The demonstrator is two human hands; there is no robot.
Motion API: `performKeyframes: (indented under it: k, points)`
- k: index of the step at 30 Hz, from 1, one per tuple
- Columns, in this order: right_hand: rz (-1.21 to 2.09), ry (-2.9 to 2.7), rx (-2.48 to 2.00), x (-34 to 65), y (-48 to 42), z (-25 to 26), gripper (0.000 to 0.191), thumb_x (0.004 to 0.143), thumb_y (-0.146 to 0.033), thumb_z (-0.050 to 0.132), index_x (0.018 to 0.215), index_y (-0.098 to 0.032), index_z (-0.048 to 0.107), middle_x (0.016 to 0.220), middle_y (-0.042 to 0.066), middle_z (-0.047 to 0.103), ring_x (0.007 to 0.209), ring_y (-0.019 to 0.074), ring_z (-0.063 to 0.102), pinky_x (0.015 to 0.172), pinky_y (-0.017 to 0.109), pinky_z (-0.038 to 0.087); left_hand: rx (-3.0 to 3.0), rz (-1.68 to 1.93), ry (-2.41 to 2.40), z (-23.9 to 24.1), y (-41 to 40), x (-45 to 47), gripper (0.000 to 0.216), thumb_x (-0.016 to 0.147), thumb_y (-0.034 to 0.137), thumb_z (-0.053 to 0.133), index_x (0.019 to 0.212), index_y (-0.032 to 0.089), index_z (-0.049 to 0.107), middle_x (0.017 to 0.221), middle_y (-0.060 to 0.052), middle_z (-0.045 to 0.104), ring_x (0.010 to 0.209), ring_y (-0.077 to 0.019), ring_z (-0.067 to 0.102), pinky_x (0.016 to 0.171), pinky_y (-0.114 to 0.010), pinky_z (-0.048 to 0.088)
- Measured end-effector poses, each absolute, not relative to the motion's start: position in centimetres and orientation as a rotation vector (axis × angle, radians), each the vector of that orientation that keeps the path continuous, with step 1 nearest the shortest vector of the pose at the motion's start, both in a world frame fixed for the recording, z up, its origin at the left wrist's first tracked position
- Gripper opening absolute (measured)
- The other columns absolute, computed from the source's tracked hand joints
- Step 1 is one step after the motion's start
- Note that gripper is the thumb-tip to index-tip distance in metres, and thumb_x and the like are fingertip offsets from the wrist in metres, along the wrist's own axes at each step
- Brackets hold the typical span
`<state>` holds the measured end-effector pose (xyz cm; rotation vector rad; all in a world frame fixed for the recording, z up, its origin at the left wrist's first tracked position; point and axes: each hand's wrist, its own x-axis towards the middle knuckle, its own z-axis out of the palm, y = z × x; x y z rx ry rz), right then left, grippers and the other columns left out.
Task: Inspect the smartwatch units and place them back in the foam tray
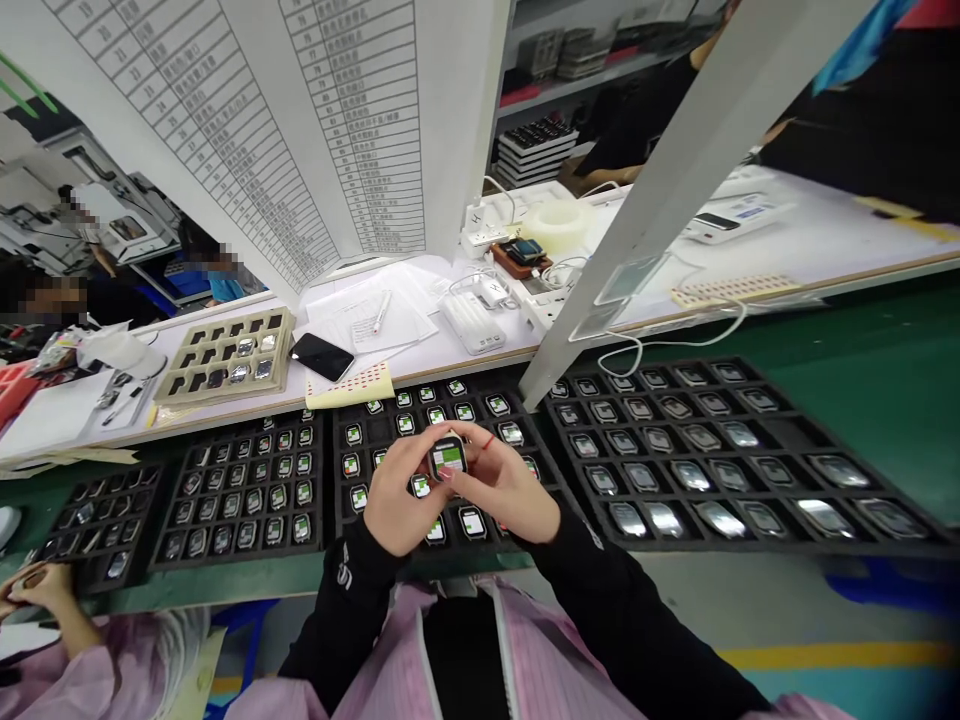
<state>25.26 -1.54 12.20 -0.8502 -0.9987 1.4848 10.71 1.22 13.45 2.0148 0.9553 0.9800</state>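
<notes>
A square smartwatch body [448, 458] with a lit green and white screen is held between my two hands, over the middle tray. Fingers of my left hand [401, 495] curl round its left side. My right hand [506, 485] grips it from the right, with the thumb lying on the lower part of the screen. Beneath them is a black foam tray [450, 535] of watch bodies, many with lit green and white screens. My hands and the held watch hide part of this tray.
More black trays of watches stand on the right [795, 455] and left [244, 490]. Behind, the shelf bears a phone [322, 356], a beige tray [281, 335], papers and a white power bank [472, 320]. A white post [645, 230] rises at right. A co-worker's hands [49, 585] show at lower left.
</notes>
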Motion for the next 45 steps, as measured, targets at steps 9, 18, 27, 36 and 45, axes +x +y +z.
performKeyframes:
  k: [9, 18, 27, 36, 45]
  points:
    - [1.366, -0.977, -1.007, 25.9, -1.5, 11.9, 0.046, 0.082, -0.062, 0.063, 0.1, -0.021, 0.061, 0.073, 0.0, 0.06, 0.07, 0.0174, 0.06, 0.063, 0.027, 0.052, 2.032, 0.953, 0.94, 12.8, 1.1, 10.8, 0.053, 0.075, 0.014, 0.073, 0.124, 0.026, 0.058, 0.115, -0.005, 0.066, 0.081, -0.016, 0.06, 0.078, -0.031, 0.052]
    - [1.482, -0.94, -0.933, 24.8, -1.7, 12.5, 0.046, 0.077, -0.049, 0.074, 0.107, -0.022, 0.053, 0.077, 0.001, 0.065, 0.078, 0.0199, 0.066, 0.066, 0.028, 0.053, 2.025, 0.989, 0.925, 12.7, 1.3, 10.4, 0.056, 0.073, 0.004, 0.066, 0.123, 0.026, 0.059, 0.115, -0.004, 0.065, 0.077, -0.0136, 0.059, 0.077, -0.03, 0.052]
    - [1.235, -1.202, -0.979, 26.1, -2.3, 12.3, 0.043, 0.089, -0.029, 0.058, 0.129, -0.023, 0.044, 0.081, 0.0, 0.058, 0.069, 0.0139, 0.058, 0.064, 0.026, 0.049, 1.59, 0.92, 1.052, 12.9, 1.3, 10.0, 0.065, 0.076, 0.029, 0.071, 0.137, 0.021, 0.048, 0.122, -0.01, 0.062, 0.088, -0.0175, 0.062, 0.079, -0.03, 0.054]
    - [0.848, -1.436, -1.059, 26.0, -3.0, 11.3, 0.034, 0.082, -0.014, 0.06, 0.114, -0.025, 0.052, 0.091, 0.002, 0.054, 0.078, 0.0161, 0.057, 0.063, 0.027, 0.051, 1.215, 0.748, 0.918, 12.5, 1.7, 9.7, 0.089, 0.059, 0.028, 0.086, 0.137, 0.012, 0.047, 0.099, -0.009, 0.071, 0.085, -0.0183, 0.066, 0.081, -0.029, 0.054]
    - [0.68, -1.492, -1.093, 25.9, -3.2, 11.4, 0.012, 0.087, -0.017, 0.063, 0.096, -0.022, 0.057, 0.084, -0.001, 0.053, 0.061, 0.0116, 0.053, 0.059, 0.027, 0.046, 1.373, 0.804, 0.971, 12.2, 1.8, 9.5, 0.079, 0.055, 0.022, 0.086, 0.128, 0.017, 0.059, 0.096, -0.006, 0.066, 0.075, -0.0138, 0.06, 0.072, -0.026, 0.056]
